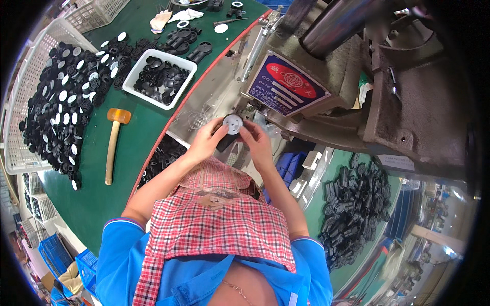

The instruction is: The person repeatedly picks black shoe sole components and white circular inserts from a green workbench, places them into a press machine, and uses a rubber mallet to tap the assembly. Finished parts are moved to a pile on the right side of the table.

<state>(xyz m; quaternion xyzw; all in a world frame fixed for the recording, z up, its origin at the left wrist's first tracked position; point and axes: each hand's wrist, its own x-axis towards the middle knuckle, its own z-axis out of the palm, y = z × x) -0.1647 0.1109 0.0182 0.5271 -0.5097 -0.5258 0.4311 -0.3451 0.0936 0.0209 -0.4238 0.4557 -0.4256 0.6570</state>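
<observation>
In front of my chest I hold a black plastic part [225, 142] with a round head. A white disc with several small holes [233, 124] sits in that head, facing up. My left hand [208, 138] grips it from the left, thumb at the disc's edge. My right hand [256, 144] closes on it from the right, with its thumb near the rim. Some fingers of both hands are hidden behind the part. Just beyond my hands stands a large brown-grey machine [326, 76] with a blue and red plate [288, 84].
On the green table [97, 204] at left lie a mallet [115, 145], a white tray [178, 97] of black caps, and a heap of black and white round pieces [61, 112] spilling from a white basket [15, 148]. At right is a pile of black parts [354, 204].
</observation>
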